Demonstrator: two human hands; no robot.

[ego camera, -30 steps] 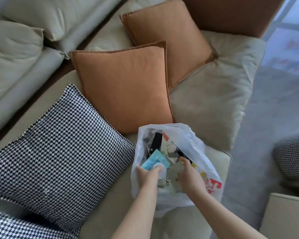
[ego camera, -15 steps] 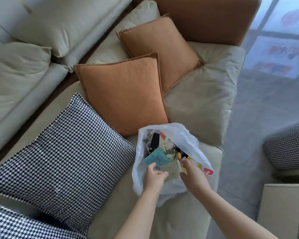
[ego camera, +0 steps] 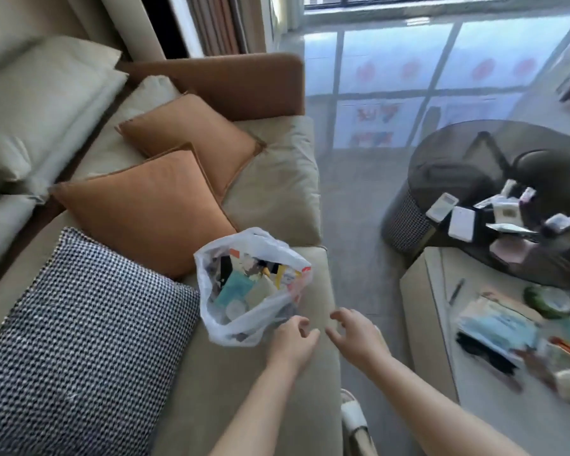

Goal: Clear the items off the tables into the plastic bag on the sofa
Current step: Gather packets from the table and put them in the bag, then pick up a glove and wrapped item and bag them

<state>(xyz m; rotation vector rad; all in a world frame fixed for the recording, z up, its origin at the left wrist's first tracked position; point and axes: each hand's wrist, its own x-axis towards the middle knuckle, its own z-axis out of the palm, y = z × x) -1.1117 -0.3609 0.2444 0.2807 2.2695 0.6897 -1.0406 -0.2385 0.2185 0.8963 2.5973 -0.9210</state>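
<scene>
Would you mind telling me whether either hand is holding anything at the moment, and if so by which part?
Nothing is held. The left hand and right hand hang loosely curled just beside the plastic bag on the sofa.

Sunlight is coming through a big window [ego camera: 441, 4] and shining on the grey floor [ego camera: 352, 199], while brown curtains [ego camera: 218, 24] are hanging beside a cream wall [ego camera: 23, 18]
</scene>
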